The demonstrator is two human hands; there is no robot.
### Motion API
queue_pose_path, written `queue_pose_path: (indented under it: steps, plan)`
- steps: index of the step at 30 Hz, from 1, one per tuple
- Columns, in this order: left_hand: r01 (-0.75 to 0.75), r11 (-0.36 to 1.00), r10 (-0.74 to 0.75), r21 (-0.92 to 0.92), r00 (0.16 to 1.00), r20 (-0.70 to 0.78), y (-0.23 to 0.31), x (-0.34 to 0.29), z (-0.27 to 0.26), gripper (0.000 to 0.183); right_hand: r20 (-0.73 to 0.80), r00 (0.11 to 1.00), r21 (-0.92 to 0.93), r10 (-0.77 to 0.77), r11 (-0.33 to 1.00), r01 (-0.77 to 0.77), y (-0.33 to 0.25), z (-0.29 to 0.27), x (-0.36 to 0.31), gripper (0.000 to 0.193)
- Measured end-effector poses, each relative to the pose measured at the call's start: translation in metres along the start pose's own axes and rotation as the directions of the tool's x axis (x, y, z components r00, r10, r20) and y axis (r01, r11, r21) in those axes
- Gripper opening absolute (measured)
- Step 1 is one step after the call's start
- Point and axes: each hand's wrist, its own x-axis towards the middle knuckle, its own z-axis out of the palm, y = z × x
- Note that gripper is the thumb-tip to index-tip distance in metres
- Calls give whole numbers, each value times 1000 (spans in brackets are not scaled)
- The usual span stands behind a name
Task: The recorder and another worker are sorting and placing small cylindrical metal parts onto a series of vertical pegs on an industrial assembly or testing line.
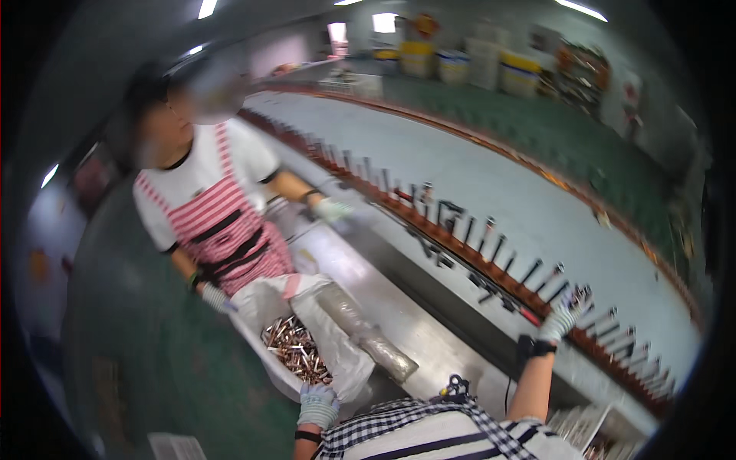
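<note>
My left hand (318, 405), in a striped work glove, is closed on the near rim of a white bin (257, 349) lined with a white bag. Inside lies a heap of small copper and silver metal pieces (295, 349). At the right, my gloved right hand (560, 322) reaches over a long rack (529, 295) of upright dark rods. Its fingers are closed around some small shiny metal pieces (580, 295), blurred by motion, so their kind cannot be made out.
A co-worker in a red-striped apron (230, 230) stands at left, one gloved hand (217, 297) on the bin. A metal bench (414, 326) runs between us and the rack. A plastic-wrapped bundle (368, 337) lies beside the bin. Behind the rack stretches a long pale table (491, 184).
</note>
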Motion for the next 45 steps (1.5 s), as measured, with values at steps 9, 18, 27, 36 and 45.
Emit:
queue_pose_path:
  steps: [9, 18, 27, 36, 45]
  plan:
    - [146, 989, -145, -18, 987, 65, 1, -9, -8, 20, 292, 932, 772, 217, 521, -363, -42, 40, 27, 43]
    - [17, 992, -15, -123, 1000, 13, -5, 11, -33, 22, 843, 538, 536, -29, 139, -832, -217, 99, -118, 24]
    - [-113, 986, 137, -119, 965, 222, -13, 50, -40, 36, 785, -277, 312, -554, 740, -596, -363, 0, -287, 43]
    - [-232, 950, 305, -208, 829, 469, -31, 77, 78, 38, 520, -445, 685, -729, 667, -292, -372, -17, -313, 35]
    - [-397, 908, 408, -133, 771, 489, -22, 84, 102, 39, 815, -383, 515, -434, 846, 137, -346, -41, -318, 22]
